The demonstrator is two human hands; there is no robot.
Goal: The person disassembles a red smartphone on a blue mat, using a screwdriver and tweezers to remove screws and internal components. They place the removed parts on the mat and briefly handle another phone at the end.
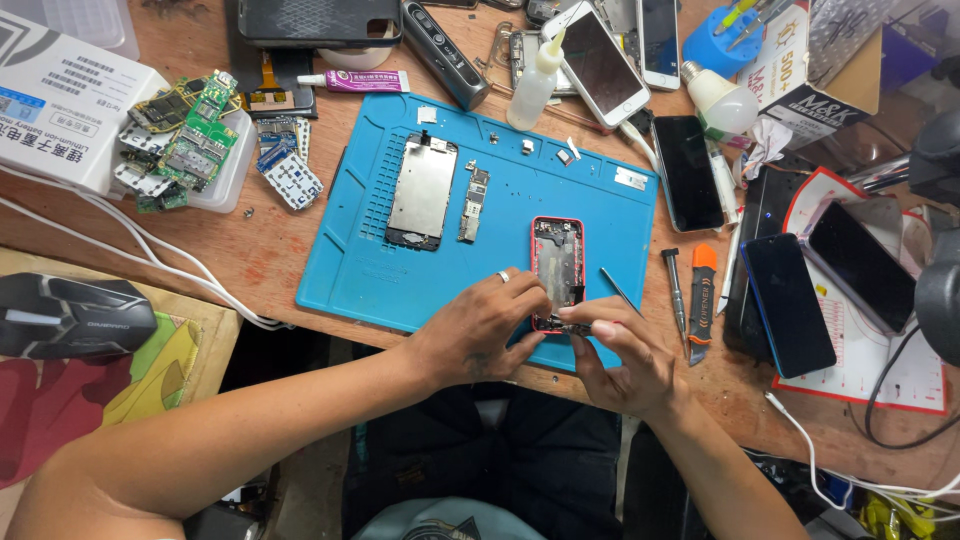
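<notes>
Your left hand [478, 330] and right hand [625, 360] both pinch narrowly at the near end of the open red phone shell [557, 265]. It lies on the blue mat [350, 270], its long axis running straight away from your fingertips; both hands reach it equally.

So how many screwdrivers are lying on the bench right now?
2 that I can make out: a black-handled screwdriver and an orange-handled screwdriver, side by side just right of the blue mat. Others may be hidden in the clutter.
</notes>
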